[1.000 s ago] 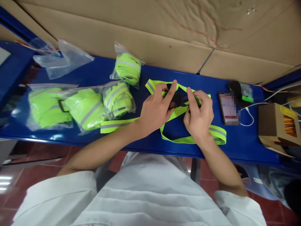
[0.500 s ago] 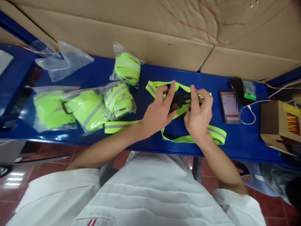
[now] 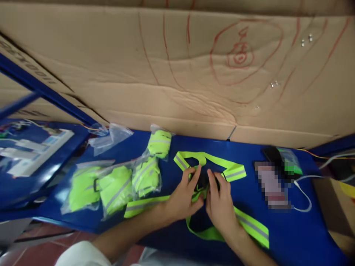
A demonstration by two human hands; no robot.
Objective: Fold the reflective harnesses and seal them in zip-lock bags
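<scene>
Strap (image 3: 252,225) loops loosely across the blue tabletop (image 3: 299,238), slack enough, it seems, for its black buckle (image 3: 204,179) to sit between the hands. Left hand (image 3: 181,195) pinches one side, right hand (image 3: 222,203) grips the other — fingers narrow on both, a facing hold that likely steadies so small a part. Bags (image 3: 115,190) cluster leftward — perhaps to stay unmixed.

There are two grips (image 3: 183,201) and four filled bags (image 3: 115,191).
</scene>
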